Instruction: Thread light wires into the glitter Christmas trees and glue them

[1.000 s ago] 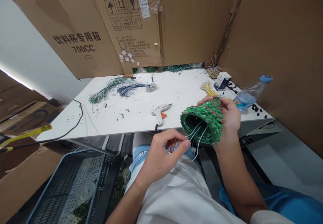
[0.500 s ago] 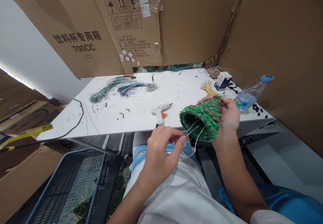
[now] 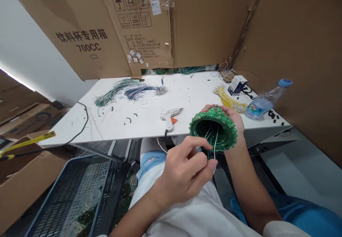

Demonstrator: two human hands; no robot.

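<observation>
Right hand [image 3: 232, 120] cups the light, crushable green sequinned hollow cone [image 3: 213, 129] from behind, while left hand [image 3: 187, 169] fingers pinch its thin, floppy white wires [image 3: 215, 141].

Single head-worn view, looking forward and down, close over lap and table [image 3: 149, 123] edge

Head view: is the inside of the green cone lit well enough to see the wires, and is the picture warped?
Head view: the green cone is dark inside, yet pale wires stand out; table evenly lit; straight edges bow toward the frame's borders.
</observation>
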